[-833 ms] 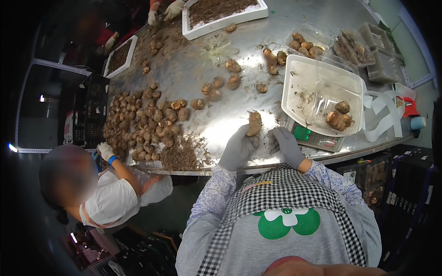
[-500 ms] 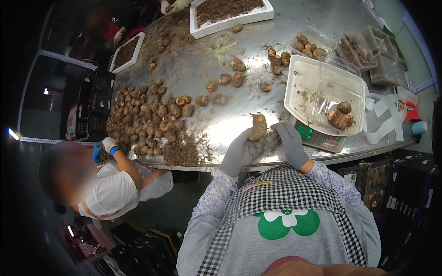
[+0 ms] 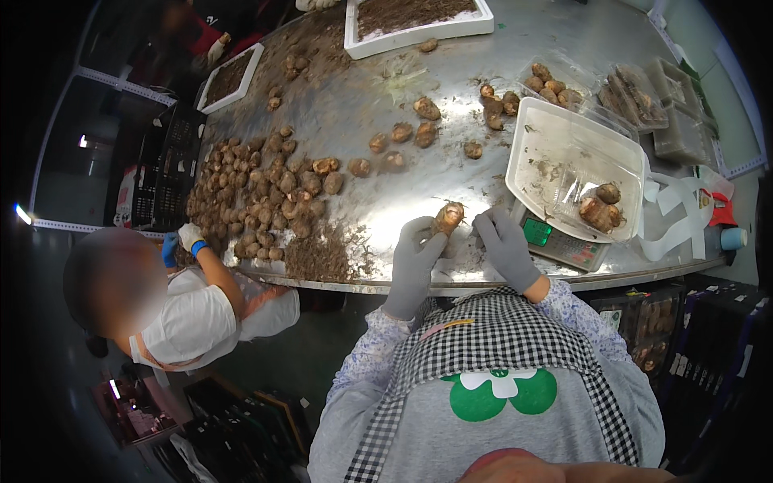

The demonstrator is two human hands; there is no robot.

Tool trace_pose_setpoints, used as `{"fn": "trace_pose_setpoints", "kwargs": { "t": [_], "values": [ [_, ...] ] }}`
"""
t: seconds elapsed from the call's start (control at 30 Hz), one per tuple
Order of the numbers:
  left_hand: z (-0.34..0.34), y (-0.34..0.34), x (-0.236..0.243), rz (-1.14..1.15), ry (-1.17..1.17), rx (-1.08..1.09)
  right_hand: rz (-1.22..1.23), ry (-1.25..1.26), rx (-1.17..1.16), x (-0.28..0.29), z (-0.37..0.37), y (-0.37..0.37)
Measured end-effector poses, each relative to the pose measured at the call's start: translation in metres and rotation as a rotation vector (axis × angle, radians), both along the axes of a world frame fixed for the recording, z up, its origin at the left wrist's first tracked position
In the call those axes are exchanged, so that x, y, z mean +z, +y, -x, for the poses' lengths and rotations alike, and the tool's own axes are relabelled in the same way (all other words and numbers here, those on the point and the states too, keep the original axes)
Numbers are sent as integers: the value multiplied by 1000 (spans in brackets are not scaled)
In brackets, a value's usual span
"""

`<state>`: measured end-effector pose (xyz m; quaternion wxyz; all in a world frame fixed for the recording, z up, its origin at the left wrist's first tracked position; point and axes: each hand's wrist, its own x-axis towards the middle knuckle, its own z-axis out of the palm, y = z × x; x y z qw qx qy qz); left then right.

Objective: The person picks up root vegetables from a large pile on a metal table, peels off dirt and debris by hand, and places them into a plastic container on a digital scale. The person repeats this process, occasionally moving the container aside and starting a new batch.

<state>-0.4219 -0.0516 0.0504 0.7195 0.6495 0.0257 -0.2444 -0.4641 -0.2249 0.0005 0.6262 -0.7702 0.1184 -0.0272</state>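
My left hand [image 3: 412,262], in a grey glove, grips a brown taro corm [image 3: 449,216] between thumb and fingers, its pale cut end turned up. Just to the right, my right hand [image 3: 511,249], also grey-gloved, is apart from the corm. Its fingers stretch forward with a gap between them, and no object shows in it. Right of that hand, a white tray [image 3: 527,153] sits on a scale [image 3: 555,241] with a lit green display. Inside the tray, a clear plastic box [image 3: 570,187] contains several taro corms [image 3: 602,211].
A big heap of taro corms [image 3: 258,193] and loose dirt [image 3: 322,258] cover the metal table's left side. Several single corms [image 3: 425,135] lie ahead. Clear boxes [image 3: 632,97] stand far right, white foam trays [image 3: 419,40] at the back. A co-worker [image 3: 193,314] works at left.
The corm in my left hand has turned from upright so its pale end shows, and sits slightly lower. My right hand stays close by. The whole view has shifted a little.
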Motion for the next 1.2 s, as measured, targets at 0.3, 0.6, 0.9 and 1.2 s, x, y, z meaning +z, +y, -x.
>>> {"fn": "trace_pose_setpoints", "kwargs": {
  "t": [0.3,0.6,0.9,1.2],
  "values": [
    [2,14,-17,146,58,17,-79,-64,190,22,-13,8],
    [-10,10,-1,332,150,0,-129,-48,-3,-2,-13,9],
    [-8,11,-7,467,252,-38,227,-253,210,3,-15,-3],
    [-8,21,-18,-152,-332,-59,-630,87,200,-1,-11,-12]
  ]
}}
